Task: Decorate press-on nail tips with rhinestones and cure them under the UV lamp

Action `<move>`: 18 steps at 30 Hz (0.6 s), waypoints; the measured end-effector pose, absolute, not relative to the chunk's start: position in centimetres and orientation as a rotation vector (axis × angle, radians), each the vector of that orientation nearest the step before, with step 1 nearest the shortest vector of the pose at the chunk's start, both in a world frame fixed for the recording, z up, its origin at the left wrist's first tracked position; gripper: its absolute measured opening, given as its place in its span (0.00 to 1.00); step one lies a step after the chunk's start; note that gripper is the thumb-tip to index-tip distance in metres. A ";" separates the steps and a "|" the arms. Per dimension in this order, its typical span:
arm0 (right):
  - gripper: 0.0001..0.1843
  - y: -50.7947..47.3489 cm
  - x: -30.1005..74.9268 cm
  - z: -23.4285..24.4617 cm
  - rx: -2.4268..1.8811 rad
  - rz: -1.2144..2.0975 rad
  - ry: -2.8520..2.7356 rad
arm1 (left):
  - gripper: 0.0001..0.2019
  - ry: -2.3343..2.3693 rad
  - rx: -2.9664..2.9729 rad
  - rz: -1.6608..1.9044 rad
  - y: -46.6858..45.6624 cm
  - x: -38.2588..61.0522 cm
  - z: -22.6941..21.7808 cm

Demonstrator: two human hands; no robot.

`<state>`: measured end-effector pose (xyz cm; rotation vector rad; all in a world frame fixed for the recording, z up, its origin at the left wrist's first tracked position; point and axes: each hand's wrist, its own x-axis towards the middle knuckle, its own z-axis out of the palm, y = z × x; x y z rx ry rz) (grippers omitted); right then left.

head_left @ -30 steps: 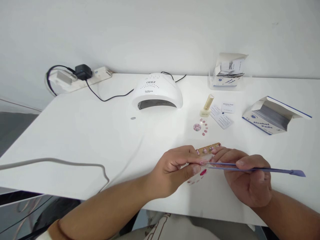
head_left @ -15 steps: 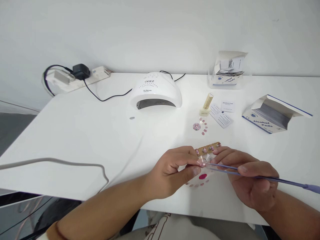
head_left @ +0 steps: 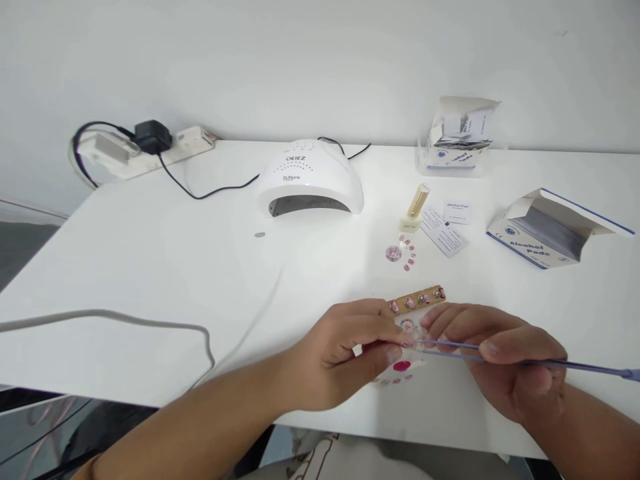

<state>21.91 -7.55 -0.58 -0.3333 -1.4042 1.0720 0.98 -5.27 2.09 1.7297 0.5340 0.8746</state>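
My left hand point(head_left: 350, 350) is closed in a pinch of thumb and forefinger on a small clear plastic piece point(head_left: 418, 339) with a bit of pink at its edge; its exact kind is too small to tell. Purple tweezers point(head_left: 585, 366) lie in the closed grip of my right hand point(head_left: 523, 357), their tips at the plastic by my left fingertips. Just beyond the hands is a tan strip point(head_left: 417, 300) bearing several pink decorated nail tips. Below them on the table lies a bright pink oval point(head_left: 401, 366) with small pale pink pieces around it.
A white nail lamp point(head_left: 310, 180) stands at the back middle. Nearby are a gold-capped polish bottle point(head_left: 415, 208), a round pink sticker point(head_left: 393, 253) and alcohol pad packets point(head_left: 445, 232). Open alcohol pad boxes point(head_left: 540, 247) stand right. A power strip point(head_left: 165, 155) lies back left.
Both hands have shifted slightly down in the picture, with the tweezers still at the left fingertips. The clear plastic's raised, shiny corner shows less now, and more of the tan strip is visible.
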 end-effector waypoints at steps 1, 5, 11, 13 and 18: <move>0.20 -7.5 22.0 -0.6 -0.332 1.080 -1.410 | 0.13 0.536 1.734 0.870 -5.3 0.9 2.1; 0.20 -7.5 22.4 -0.6 -0.325 1.101 -1.450 | 0.13 0.536 1.730 0.845 -5.4 0.9 2.2; 0.20 -7.4 23.0 -0.6 -0.321 1.155 -1.498 | 0.16 0.509 1.739 0.830 -5.2 0.9 2.5; 0.20 -7.4 23.0 -0.6 -0.322 1.192 -1.465 | 0.15 0.515 1.719 0.793 -5.2 0.9 2.6; 0.19 -7.4 22.8 -0.5 -0.325 1.314 -1.376 | 0.14 0.502 1.660 0.760 -5.3 0.8 2.4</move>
